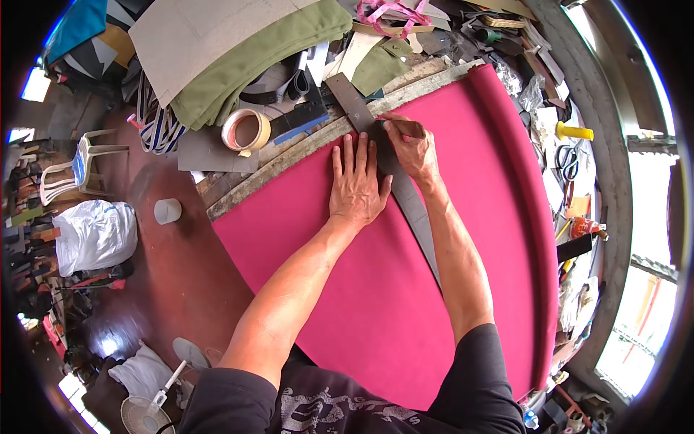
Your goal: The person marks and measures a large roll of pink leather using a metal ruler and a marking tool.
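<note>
A sheet of crimson-pink fabric (376, 311) covers the work table in front of me. Across it runs a long dark straightedge ruler (408, 197), slanting from the far table edge toward my right forearm. My left hand (356, 184) lies flat with fingers stretched out, fingertips and thumb at the ruler's left edge. Near the ruler's far part, my right hand (413, 148) is closed in a pinch, its fingertips right over the ruler. What it pinches is a small thin thing, mostly hidden by the fingers; I cannot tell its kind.
The fabric's right side ends in a thick roll (531, 239). Beyond the table edge are a tape roll (246, 132), folded green cloth (267, 54) and a pink measuring tape (394, 14). Scissors (567, 163) and a yellow-handled tool (575, 132) lie at right. A white chair (83, 163) stands left.
</note>
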{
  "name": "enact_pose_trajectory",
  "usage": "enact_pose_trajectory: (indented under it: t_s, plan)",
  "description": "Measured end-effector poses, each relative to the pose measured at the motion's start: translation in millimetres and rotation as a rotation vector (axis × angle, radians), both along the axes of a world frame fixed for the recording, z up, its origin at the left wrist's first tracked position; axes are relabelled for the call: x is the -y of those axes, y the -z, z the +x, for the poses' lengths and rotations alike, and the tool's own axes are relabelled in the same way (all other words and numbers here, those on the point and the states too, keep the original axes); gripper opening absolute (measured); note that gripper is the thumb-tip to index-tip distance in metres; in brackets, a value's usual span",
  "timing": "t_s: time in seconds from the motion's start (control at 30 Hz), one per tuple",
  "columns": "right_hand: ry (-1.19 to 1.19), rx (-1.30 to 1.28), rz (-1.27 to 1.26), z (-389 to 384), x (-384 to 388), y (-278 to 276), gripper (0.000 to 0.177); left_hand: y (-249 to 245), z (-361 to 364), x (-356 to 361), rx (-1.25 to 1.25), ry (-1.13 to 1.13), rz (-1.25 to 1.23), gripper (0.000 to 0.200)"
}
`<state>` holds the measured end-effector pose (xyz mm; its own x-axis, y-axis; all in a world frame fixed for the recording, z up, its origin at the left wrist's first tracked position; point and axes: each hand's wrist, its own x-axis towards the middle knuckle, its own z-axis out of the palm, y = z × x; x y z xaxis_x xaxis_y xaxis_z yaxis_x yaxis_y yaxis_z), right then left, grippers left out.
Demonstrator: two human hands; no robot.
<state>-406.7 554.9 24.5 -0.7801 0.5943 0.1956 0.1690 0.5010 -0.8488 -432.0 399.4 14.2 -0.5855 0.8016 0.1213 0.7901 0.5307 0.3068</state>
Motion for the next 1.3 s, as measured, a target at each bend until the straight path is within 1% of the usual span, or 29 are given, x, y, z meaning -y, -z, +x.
enact_pose_trajectory:
  t_s: [0.07,0.17,0.27,0.37,0.47,0.5,0.6,0.63,0.7,0.73,0.8,0.9,1.03,1.1,1.13,1.17,1.2,1.3]
  plan:
    - [0.004,-0.017,0.079,-1,0,7,0.021,0,0,0,0.006,-0.001,0.001,0.071]
    - [-0.023,0.028,0.066,-1,1,0,0.020,0,0,1,-0.008,0.000,-0.008,0.070]
    - [0.004,0.043,0.026,-5,4,4,0.019,-3,0,2,-0.016,0.010,-0.030,0.070]
    - [0.014,0.170,0.090,-11,5,-7,0.021,-1,0,2,-0.038,0.018,-0.045,0.070]
    - [-0.006,0.232,0.189,-18,3,-6,0.024,1,0,2,-0.043,0.017,-0.058,0.070]
    - [0.007,0.246,0.112,-19,3,-7,0.025,4,0,2,-0.065,0.011,-0.032,0.070]
    - [-0.060,0.244,0.415,-18,-14,21,0.024,8,1,2,-0.100,0.013,0.000,0.070]
    - [-0.057,0.214,0.339,-15,-8,9,0.024,10,1,1,-0.111,0.003,0.005,0.070]
    - [-0.025,0.270,0.241,1,-3,-8,0.024,13,2,1,-0.114,-0.004,0.000,0.070]
    - [-0.010,0.291,0.181,13,-2,-9,0.024,16,2,0,-0.118,-0.007,-0.005,0.070]
    - [0.010,0.315,0.237,39,6,-4,0.024,19,4,0,-0.153,-0.010,-0.019,0.070]
    - [0.082,0.392,0.090,93,22,-18,0.023,26,6,0,-0.210,-0.012,-0.018,0.070]
    - [0.134,0.465,-0.048,204,48,-45,0.018,37,5,0,-0.288,0.006,0.039,0.066]
    - [0.185,0.520,0.000,283,65,-51,0.016,44,3,0,-0.327,0.019,0.066,0.066]
    - [0.166,0.484,0.024,336,70,-38,0.016,47,2,0,-0.341,0.022,0.051,0.068]
    - [0.157,0.498,0.111,383,76,-34,0.018,50,1,0,-0.364,0.023,0.047,0.068]
    - [0.163,0.443,0.102,420,83,-30,0.019,54,0,-1,-0.385,0.025,0.044,0.068]
    - [0.161,0.481,0.077,438,85,-43,0.020,61,-2,-1,-0.361,0.022,0.036,0.069]
